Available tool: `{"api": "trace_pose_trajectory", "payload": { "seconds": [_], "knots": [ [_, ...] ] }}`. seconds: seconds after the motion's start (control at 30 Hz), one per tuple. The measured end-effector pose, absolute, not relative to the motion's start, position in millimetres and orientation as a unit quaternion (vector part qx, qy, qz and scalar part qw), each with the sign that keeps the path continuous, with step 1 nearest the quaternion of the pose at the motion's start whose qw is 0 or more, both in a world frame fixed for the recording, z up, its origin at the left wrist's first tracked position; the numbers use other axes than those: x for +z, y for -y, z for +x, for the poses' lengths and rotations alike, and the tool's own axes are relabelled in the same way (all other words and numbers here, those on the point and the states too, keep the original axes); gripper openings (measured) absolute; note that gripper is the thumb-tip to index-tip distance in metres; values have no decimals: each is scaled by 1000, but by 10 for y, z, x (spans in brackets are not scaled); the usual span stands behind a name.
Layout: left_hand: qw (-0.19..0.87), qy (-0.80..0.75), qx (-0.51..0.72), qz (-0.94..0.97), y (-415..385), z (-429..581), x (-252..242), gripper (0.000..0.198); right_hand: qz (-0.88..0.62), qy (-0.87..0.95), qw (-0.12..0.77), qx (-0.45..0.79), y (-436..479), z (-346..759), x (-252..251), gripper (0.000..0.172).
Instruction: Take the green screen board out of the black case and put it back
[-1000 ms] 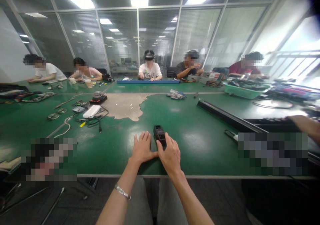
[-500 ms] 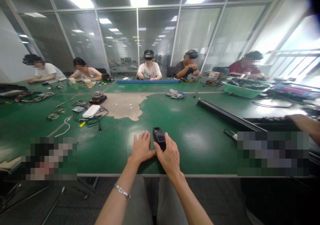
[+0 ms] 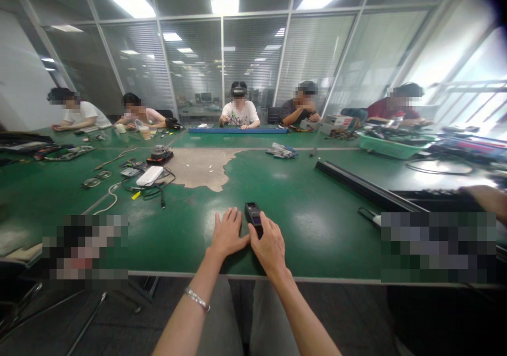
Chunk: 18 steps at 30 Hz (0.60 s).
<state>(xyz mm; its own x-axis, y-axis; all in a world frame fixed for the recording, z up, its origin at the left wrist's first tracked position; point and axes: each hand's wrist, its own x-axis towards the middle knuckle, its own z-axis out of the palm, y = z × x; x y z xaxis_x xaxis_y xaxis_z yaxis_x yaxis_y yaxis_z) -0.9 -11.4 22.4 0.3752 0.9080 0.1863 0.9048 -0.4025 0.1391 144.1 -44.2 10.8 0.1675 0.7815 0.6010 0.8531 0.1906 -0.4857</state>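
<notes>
A black handheld device (image 3: 252,216) with a small dark screen lies on the green table (image 3: 190,250), near its front edge. My right hand (image 3: 267,245) is wrapped around its near end, the thumb on the left side and the fingers on the right. The palm hides that part of the device. Flat on the tabletop to the left rests my left hand (image 3: 227,232), its fingers spread and its thumb reaching toward the right thumb. It holds nothing.
Left of centre lie a white box-shaped device (image 3: 150,176) and tangled cables. A long black rail (image 3: 368,187) slants across the right side. Grey gloves (image 3: 282,150), a blue bar (image 3: 237,130) and a green basket (image 3: 396,146) lie farther back. Several people sit opposite.
The camera view has shifted slightly, so the scene sits a little farther right. My hands and the device keep almost the same positions relative to each other.
</notes>
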Motion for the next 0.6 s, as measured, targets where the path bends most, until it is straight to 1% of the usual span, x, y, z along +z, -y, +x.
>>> {"api": "trace_pose_trajectory", "payload": {
  "seconds": [0.07,0.23,0.4,0.6],
  "knots": [
    [7,-544,119,831,118,-12,226,72,-635,644,426,-39,452,1448,107,55],
    [15,-542,125,831,137,-23,256,72,-618,641,451,-51,485,1466,107,67],
    [19,-545,121,829,158,-28,279,75,-611,643,458,-62,471,1470,97,64],
    [37,-546,100,831,142,-29,305,77,-623,647,436,-56,462,1463,93,63]
  ]
}}
